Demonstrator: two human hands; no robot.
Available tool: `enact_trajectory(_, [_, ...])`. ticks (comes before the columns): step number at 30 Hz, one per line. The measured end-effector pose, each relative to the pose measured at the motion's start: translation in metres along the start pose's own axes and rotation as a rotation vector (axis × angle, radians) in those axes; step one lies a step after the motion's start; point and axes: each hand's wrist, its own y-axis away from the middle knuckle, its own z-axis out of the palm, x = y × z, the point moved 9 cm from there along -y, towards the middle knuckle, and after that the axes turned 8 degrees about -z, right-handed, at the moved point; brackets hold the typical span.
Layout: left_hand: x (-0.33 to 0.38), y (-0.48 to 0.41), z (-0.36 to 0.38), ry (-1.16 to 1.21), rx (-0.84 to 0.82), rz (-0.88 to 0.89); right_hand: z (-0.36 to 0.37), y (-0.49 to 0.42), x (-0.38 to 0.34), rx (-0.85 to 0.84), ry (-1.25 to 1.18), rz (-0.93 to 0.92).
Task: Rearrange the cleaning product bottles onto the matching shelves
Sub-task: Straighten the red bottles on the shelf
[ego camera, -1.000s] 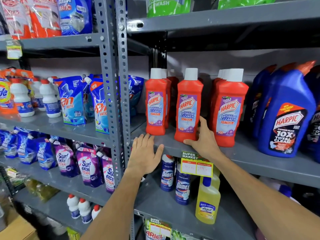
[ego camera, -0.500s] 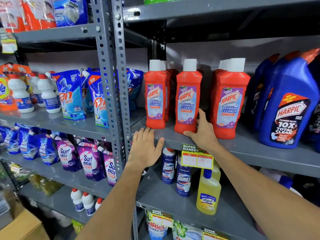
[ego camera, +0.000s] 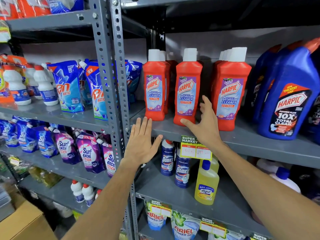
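Red Harpic bathroom cleaner bottles with white caps stand in three rows on the grey shelf [ego camera: 251, 144]: a left row [ego camera: 155, 90], a middle bottle [ego camera: 187, 94] and a right row [ego camera: 230, 94]. My right hand [ego camera: 205, 123] is at the middle bottle's lower right. Its thumb tip touches the base, and its fingers are spread in the gap beside the right row, not closed around the bottle. My left hand [ego camera: 142, 146] lies flat and empty against the shelf's front edge, below the left row. Big blue Harpic bottles [ego camera: 287, 101] stand at the far right.
A perforated steel post [ego camera: 112, 84] divides the racks. Below are Domex bottles [ego camera: 181, 170], a yellow Lizol bottle [ego camera: 206, 186] and a price tag [ego camera: 195, 149]. Detergent pouches [ego camera: 69, 87] fill the left rack. A cardboard box [ego camera: 22, 224] sits at the bottom left.
My right hand has loosened on the middle red bottle's base, and its fingers now spread away from it. The left hand has stayed on the shelf edge.
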Motion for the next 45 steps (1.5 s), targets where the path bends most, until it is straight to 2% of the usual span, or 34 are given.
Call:
enact_trajectory(4, [-0.009, 0.038, 0.009, 0.003, 0.174, 0.031, 0.001, 0.026, -0.033, 0.095, -0.077, -0.182])
enact_trajectory(9, [-0.035, 0.078, 0.067, 0.012, 0.060, -0.013, 0.029, 0.078, -0.049, 0.070, -0.145, -0.279])
enact_trajectory(12, [-0.055, 0.103, 0.113, -0.010, -0.079, -0.047, 0.059, 0.115, -0.023, -0.053, -0.186, -0.199])
enact_trajectory(15, [-0.074, 0.126, 0.158, -0.074, -0.213, -0.077, 0.085, 0.149, 0.027, -0.139, -0.183, -0.023])
enact_trajectory(21, [-0.094, 0.136, 0.232, -0.076, -0.439, -0.079, 0.118, 0.189, 0.122, -0.177, 0.034, 0.254])
enact_trajectory(28, [-0.126, 0.150, 0.293, -0.109, -0.631, -0.139, 0.138, 0.211, 0.222, -0.086, 0.205, 0.599])
enact_trajectory(33, [-0.132, 0.156, 0.300, -0.135, -0.566, -0.122, 0.153, 0.215, 0.264, -0.047, 0.204, 0.703])
enact_trajectory(38, [-0.130, 0.156, 0.298, -0.122, -0.539, -0.105, 0.156, 0.224, 0.260, 0.003, 0.232, 0.620])
enact_trajectory(45, [-0.128, 0.157, 0.293, -0.116, -0.521, -0.107, 0.193, 0.231, 0.239, -0.157, 0.135, 0.537])
